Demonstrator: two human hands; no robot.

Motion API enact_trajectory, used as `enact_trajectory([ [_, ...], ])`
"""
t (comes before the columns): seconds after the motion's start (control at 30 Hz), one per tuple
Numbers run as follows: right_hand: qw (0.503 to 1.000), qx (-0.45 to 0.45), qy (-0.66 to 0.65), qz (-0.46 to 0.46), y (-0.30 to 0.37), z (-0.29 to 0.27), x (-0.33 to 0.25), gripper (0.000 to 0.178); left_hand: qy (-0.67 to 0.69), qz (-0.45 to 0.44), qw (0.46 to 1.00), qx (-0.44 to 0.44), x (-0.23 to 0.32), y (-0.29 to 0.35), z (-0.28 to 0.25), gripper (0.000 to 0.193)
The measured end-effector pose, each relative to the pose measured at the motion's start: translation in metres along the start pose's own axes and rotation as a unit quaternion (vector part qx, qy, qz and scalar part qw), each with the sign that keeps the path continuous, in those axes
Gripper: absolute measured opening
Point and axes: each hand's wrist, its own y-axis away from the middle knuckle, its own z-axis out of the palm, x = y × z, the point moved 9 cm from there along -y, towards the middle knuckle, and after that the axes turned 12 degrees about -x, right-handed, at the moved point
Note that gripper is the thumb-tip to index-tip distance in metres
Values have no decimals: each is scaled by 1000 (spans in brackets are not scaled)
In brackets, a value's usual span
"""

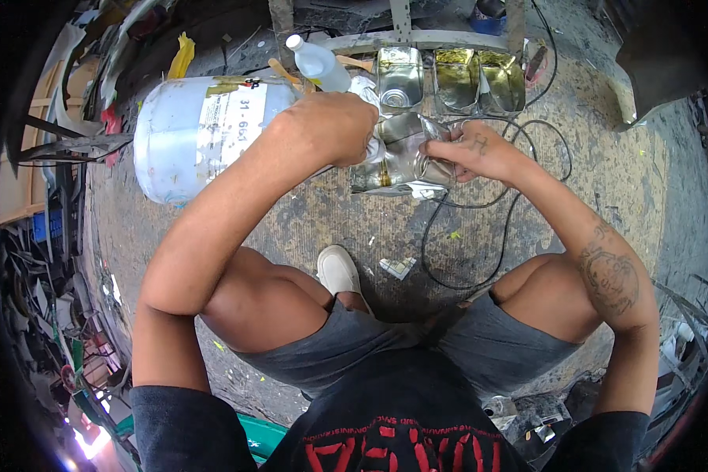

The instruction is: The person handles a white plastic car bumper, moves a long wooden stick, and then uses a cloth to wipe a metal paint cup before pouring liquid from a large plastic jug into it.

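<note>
A shiny, open metal tin (403, 145) with dented walls lies in front of me on the worn board. My right hand (473, 151) is closed around its right edge, with the thumb on top. At the tin's left side my left hand (326, 126) is closed on a crumpled white rag (363, 88) that sticks out past the knuckles. The back of that hand hides its fingertips. Just beyond the left hand, a translucent plastic bottle (321, 64) with a white cap leans over.
A large translucent container (177, 134) with a label lies on its side at the left. Several open tins (401, 79) stand along a frame bar (440, 39) at the back. A black cable (426, 252) loops over the board to the right. Scrap strips (35, 291) pile up far left.
</note>
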Motion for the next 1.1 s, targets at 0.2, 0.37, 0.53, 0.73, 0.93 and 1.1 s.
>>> enact_trajectory([
  [0.2, 1000, -1, -23, 1, 4, 0, -2, 57, 18, 21, 999, 22, -3, 8, -8, 26],
  [0.37, 1000, 11, -20, -20, 5, -3, -2, 59, 35, 45, 996, 68, -11, 12, -9, 29],
  [0.53, 998, 27, -14, -49, 3, -5, -3, 64, 34, 44, 996, 63, -10, 13, -9, 30],
  [0.73, 996, 34, -55, -67, 13, -9, -10, 60, 75, 60, 993, 73, -15, 19, -14, 28],
  [0.93, 991, 58, -89, -81, 23, -20, -15, 52, 105, 79, 988, 76, -29, 18, -9, 31],
  [1.1, 995, 47, -65, -58, 18, -28, -16, 49, 134, 102, 982, 90, -40, 15, -2, 37],
])
